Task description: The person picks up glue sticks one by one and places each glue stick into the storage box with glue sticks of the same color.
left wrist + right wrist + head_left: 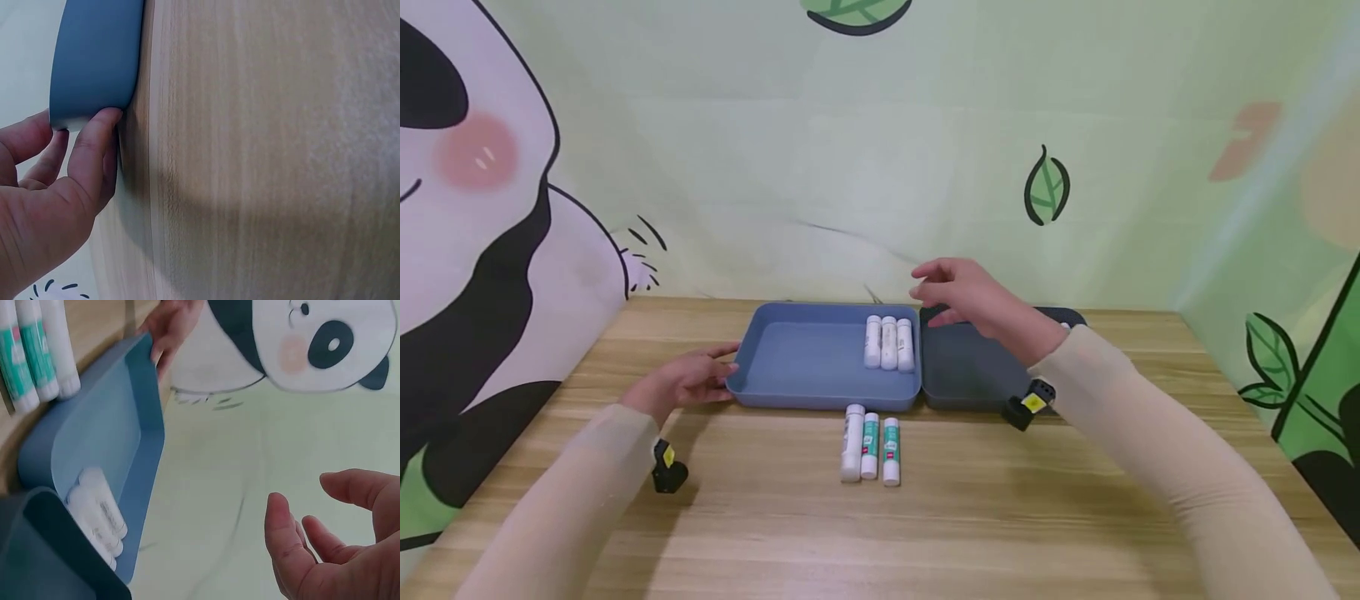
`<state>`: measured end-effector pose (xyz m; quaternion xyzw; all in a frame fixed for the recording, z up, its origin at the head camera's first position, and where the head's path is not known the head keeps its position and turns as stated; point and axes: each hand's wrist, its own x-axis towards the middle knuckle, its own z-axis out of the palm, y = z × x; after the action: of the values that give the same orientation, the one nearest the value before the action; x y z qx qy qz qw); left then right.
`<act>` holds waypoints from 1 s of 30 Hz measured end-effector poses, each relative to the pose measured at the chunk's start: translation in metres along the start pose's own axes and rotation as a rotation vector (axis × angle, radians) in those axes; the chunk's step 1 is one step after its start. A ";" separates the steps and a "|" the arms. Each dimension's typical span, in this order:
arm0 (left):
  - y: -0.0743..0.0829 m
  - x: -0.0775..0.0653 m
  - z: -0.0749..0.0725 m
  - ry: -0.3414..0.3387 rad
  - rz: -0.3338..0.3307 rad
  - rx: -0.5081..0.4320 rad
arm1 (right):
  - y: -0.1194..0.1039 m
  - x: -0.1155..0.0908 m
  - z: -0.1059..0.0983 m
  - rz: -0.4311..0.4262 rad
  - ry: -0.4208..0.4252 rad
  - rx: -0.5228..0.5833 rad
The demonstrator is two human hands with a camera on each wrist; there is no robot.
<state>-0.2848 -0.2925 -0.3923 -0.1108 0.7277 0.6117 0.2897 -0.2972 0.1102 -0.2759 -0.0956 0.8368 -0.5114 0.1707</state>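
Note:
My left hand (696, 379) grips the left end of a blue tray (805, 400). In the left wrist view its fingertips bear on the tray's end wall (94, 69), at the rim and the lower edge. Three white tubes (889, 343) lie side by side at the tray's right end. Over the rear left corner of the darker tray (962, 367) hangs my right hand (966, 296), its fingers loosely bent and apart around nothing. In front of the blue tray lie two green-labelled glue sticks (891, 450) and a larger white tube (852, 443).
The two trays stand side by side near the back of the wooden table (760, 525). Behind them rises a cloth backdrop (737, 167) printed with a panda and leaves. A small white end (1065, 326) shows in the dark tray, mostly hidden by my right forearm.

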 end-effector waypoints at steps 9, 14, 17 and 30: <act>0.001 0.001 0.004 -0.002 -0.008 0.006 | 0.018 -0.043 0.010 -0.027 -0.040 0.029; 0.000 0.002 0.003 -0.011 -0.002 -0.005 | 0.034 -0.057 0.023 -0.026 -0.052 0.053; -0.001 0.002 0.001 -0.011 0.004 -0.005 | 0.045 -0.059 0.032 -0.012 -0.071 0.075; -0.003 0.002 0.000 -0.004 0.003 -0.002 | 0.092 -0.060 0.071 0.087 -0.095 0.187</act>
<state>-0.2850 -0.2928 -0.3963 -0.1087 0.7268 0.6131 0.2900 -0.2137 0.1139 -0.3758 -0.0669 0.7798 -0.5742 0.2402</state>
